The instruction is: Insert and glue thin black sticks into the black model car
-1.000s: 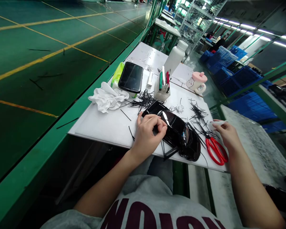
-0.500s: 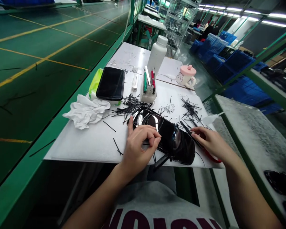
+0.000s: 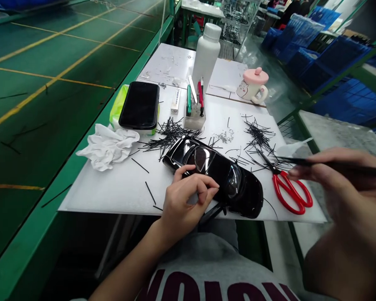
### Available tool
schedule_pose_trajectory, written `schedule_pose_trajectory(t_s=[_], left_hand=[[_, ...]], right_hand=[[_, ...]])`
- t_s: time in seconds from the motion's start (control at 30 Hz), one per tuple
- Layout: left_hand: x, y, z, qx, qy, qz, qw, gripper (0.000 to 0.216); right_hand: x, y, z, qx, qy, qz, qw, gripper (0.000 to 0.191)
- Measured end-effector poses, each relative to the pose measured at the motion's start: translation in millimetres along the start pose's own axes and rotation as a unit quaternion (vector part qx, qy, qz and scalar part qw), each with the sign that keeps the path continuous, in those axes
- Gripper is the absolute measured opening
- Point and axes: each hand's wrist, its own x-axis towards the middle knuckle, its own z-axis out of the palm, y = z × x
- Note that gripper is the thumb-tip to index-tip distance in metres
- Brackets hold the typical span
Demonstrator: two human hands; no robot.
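Observation:
A glossy black model car (image 3: 221,167) lies aslant at the table's front edge. Over its near side is my left hand (image 3: 188,194), thumb and forefinger pinched together; anything between the tips is too small to make out. My right hand (image 3: 347,179), partly blurred, is raised at the right and grips slim black tweezers (image 3: 296,160), their tip pointing left. Below the tweezers, red-handled scissors (image 3: 290,190) rest on the table. Thin black strips lie in one pile (image 3: 172,134) behind the car and another pile (image 3: 258,134) to the right.
A crumpled white cloth (image 3: 108,147) and a phone (image 3: 140,105) on a green pack are at left. Behind the car stand a holder (image 3: 194,121) with cutters, a white bottle (image 3: 207,54) and a pink-lidded mug (image 3: 253,85). Tiny clear bits (image 3: 225,136) and a white scoop (image 3: 291,148) lie nearby.
My right hand has lifted the tweezers from the table and moved right and up, uncovering the scissors. My left hand stays pinched by the car, its forefinger side lowered slightly. The view has shifted.

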Motion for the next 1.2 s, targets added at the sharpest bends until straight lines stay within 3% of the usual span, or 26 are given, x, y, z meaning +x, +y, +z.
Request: schedule_pose_trajectory(t_s=[0.03, 0.13, 0.2, 0.37, 0.73, 1.07, 1.2], left_hand=[[0.4, 0.4, -0.2, 0.001, 0.001, -0.004, 1.0, 0.036], [1.3, 1.2, -0.7, 0.004, 0.0, -0.018, 1.0, 0.038], [1.5, 1.2, -0.8, 0.003, 0.0, -0.024, 1.0, 0.039], [1.2, 0.7, -0.3, -0.003, 0.002, -0.032, 0.999, 0.04], [0.9, 0.3, 0.3, -0.006, 0.004, -0.036, 0.999, 0.041], [0.0, 1.5, -0.3, -0.001, -0.003, -0.043, 0.999, 0.041], [-2.7, -0.6, -6.3, 0.025, 0.006, -0.017, 1.0, 0.036]], right_hand=[[-5.3, -8.4, 6.5, 0.053, -0.017, -0.021, 0.998, 0.005], [-19.0, -18.2, 23.9, 0.124, -0.151, -0.046, 0.98, 0.014], [-25.2, -15.1, 30.9, 0.132, -0.182, -0.03, 0.974, 0.019], [-31.5, -6.0, 38.6, 0.109, -0.128, -0.009, 0.986, 0.022], [-29.6, -4.9, 44.8, 0.107, -0.106, -0.016, 0.988, 0.018], [-29.2, -2.2, 43.9, 0.103, -0.116, -0.008, 0.988, 0.018], [-28.6, 0.5, 39.1, 0.107, -0.178, -0.021, 0.978, 0.019]])
